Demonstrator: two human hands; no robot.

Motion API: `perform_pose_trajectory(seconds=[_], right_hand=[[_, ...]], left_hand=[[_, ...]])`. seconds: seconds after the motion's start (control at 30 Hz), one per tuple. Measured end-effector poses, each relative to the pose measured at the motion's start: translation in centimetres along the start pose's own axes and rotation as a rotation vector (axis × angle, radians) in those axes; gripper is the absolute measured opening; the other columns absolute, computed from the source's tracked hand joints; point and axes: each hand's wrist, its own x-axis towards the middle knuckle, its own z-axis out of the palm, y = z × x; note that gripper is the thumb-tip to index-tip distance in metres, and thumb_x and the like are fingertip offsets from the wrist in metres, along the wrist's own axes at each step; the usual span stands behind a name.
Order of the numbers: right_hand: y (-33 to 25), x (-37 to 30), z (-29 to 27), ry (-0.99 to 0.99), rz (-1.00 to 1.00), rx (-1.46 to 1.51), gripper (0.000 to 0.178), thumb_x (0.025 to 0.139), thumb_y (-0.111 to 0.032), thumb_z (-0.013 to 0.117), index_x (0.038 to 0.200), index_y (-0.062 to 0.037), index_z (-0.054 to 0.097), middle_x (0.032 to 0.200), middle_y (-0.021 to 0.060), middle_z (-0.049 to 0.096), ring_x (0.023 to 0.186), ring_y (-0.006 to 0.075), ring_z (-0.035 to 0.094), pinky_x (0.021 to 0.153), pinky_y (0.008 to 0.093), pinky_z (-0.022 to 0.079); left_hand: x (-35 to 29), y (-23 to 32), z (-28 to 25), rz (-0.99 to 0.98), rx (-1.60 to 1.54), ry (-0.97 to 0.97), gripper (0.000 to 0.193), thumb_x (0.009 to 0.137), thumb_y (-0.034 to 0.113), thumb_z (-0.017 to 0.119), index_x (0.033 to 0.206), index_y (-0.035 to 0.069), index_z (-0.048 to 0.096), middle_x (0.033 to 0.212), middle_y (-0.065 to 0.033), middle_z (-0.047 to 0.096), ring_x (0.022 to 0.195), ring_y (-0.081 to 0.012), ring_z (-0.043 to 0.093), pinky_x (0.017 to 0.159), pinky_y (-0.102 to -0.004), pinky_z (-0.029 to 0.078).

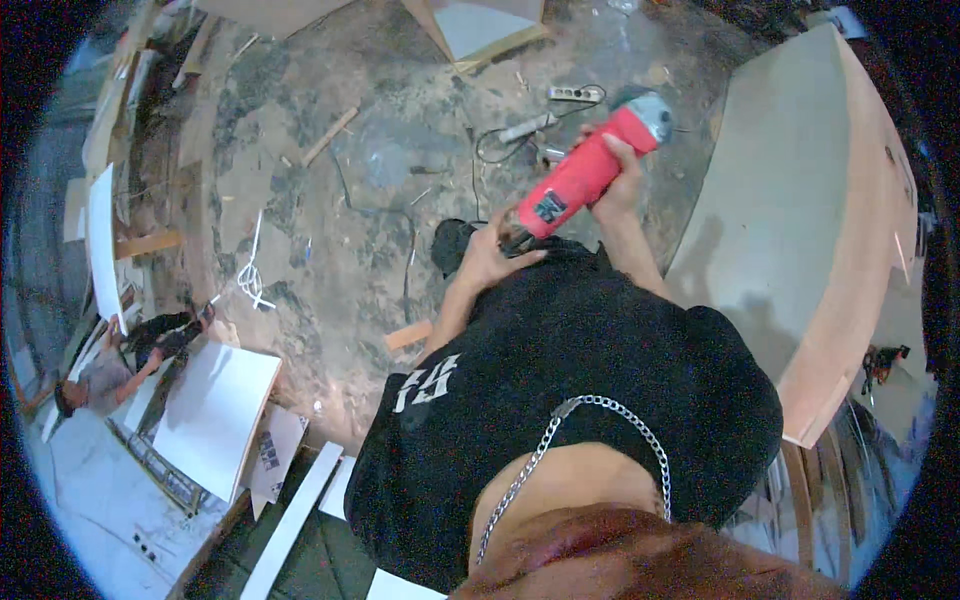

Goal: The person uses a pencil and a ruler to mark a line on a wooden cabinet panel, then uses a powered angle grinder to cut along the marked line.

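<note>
A red power tool with a grey round head, which looks like an angle grinder (578, 182), is held at a slant in front of my body, its head up and to the right. My right hand (618, 185) is wrapped round the red body just below the head, thumb on top. My left hand (488, 262) grips the dark rear end, with the thumb stretched along it. The underside of the tool and any disc on it are hidden.
A large pale panel with a wooden edge (790, 200) stands close on my right. On the stained floor lie a power strip (576, 94), cables, a wood strip (330, 136) and a white cord (254, 280). A person (105, 385) crouches at the left beside a white board (215, 410).
</note>
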Motion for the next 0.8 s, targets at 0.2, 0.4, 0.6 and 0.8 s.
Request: perform_pose_trajectory(seconds=[0.2,0.4,0.6,0.8], right_hand=[[-7.4,2.5,2.5,-0.020,-0.489,0.089,0.055,0.075,-0.028,0.065,0.121,-0.0045,0.047,0.107,0.0122,0.055,0.094,0.0279,0.056,0.080,0.0445,0.049],[-14.1,0.2,4.6,0.149,-1.158,-0.238,0.062,0.068,-0.034,0.065,0.117,-0.0010,0.048,0.105,0.0164,0.054,0.094,0.0308,0.055,0.085,0.0448,0.048],[-12.7,1.6,9.1,0.527,-1.378,-0.416,0.044,0.069,-0.032,0.065,0.103,-0.0042,0.056,0.095,0.0119,0.055,0.086,0.0294,0.054,0.079,0.0460,0.049],[-4.8,7.4,11.0,0.763,-1.135,-0.414,0.042,0.071,-0.031,0.067,0.102,-0.0039,0.057,0.092,0.0116,0.057,0.082,0.0285,0.056,0.077,0.0449,0.050]], left_hand=[[5.6,-6.8,-10.3,0.126,0.170,0.210,0.020,0.079,0.020,0.074,0.094,0.007,0.069,0.081,-0.0124,0.070,0.075,-0.0259,0.069,0.070,-0.0356,0.052],[17.6,-19.9,-29.5,0.157,0.430,0.377,0.015,0.085,0.018,0.068,0.093,0.006,0.069,0.076,-0.0124,0.068,0.075,-0.0250,0.063,0.067,-0.0385,0.047],[31.7,-38.1,-55.5,-0.131,0.129,0.438,0.039,0.094,0.038,0.059,0.104,0.002,0.068,0.100,-0.0176,0.068,0.094,-0.0257,0.063,0.080,-0.0380,0.048],[44.7,-42.2,-52.7,-0.276,-0.697,0.360,0.062,0.098,0.053,0.041,0.113,-0.001,0.066,0.114,-0.0176,0.066,0.106,-0.0304,0.063,0.097,-0.0403,0.044]])
